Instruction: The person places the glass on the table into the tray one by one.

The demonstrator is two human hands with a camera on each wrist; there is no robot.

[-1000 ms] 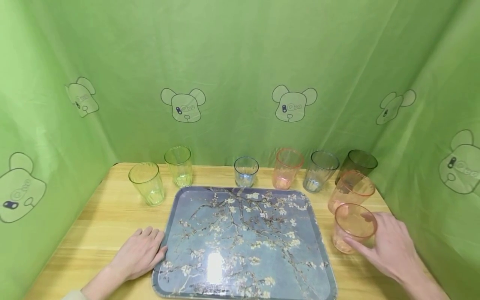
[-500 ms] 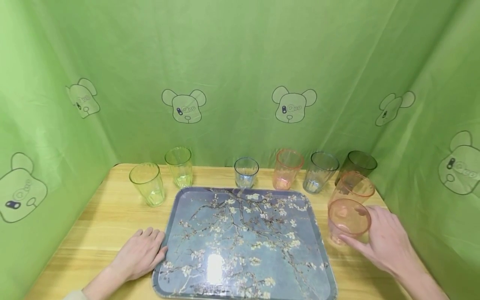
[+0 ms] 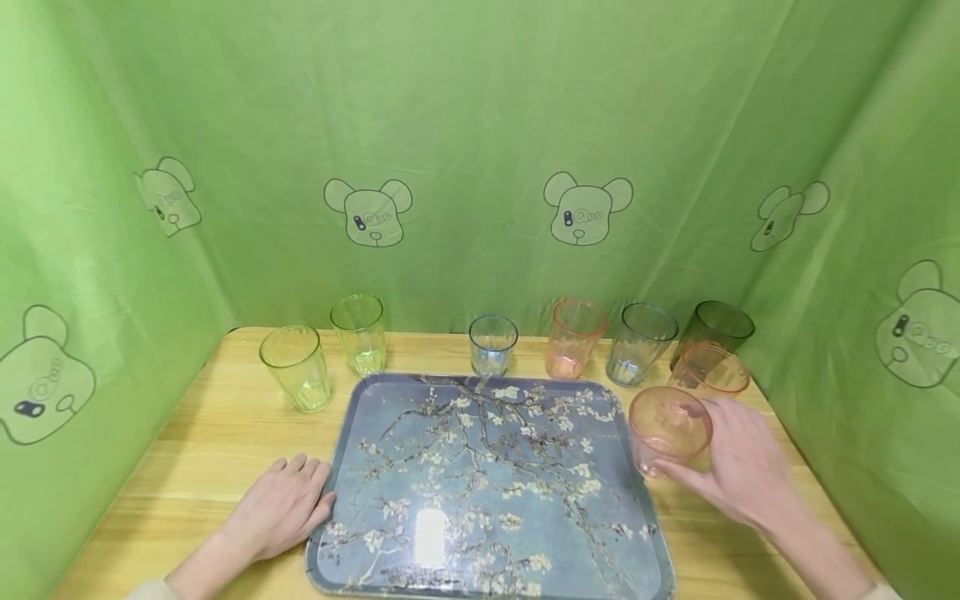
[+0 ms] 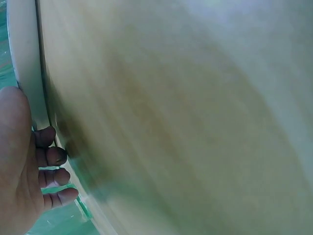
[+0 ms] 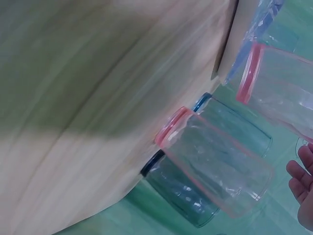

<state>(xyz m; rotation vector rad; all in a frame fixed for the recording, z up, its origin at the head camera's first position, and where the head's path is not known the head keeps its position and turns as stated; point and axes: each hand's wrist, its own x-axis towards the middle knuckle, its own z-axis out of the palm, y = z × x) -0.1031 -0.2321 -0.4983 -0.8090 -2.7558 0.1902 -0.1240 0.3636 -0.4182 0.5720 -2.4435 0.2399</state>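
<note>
A pink tumbler is in the grip of my right hand, thumb on the near side and fingers behind. It is upright, and its base overlaps the tray's right rim in the head view. The right wrist view shows this pink tumbler raised off the table. Beside the left rim of the flowered blue tray, my left hand lies palm down on the wood, fingers relaxed and thumb against the rim. In the left wrist view, the left hand shows its thumb near the pale tray edge.
Behind the right hand stand a second pink tumbler and a dark grey tumbler. Along the back are a blue-grey tumbler, another pink tumbler and a small blue glass. Two green tumblers stand back left. Green cloth encloses the table.
My right hand has lifted the pink tumbler and carried it left, from the table to the tray's right rim. The left hand and the other tumblers stay put.
</note>
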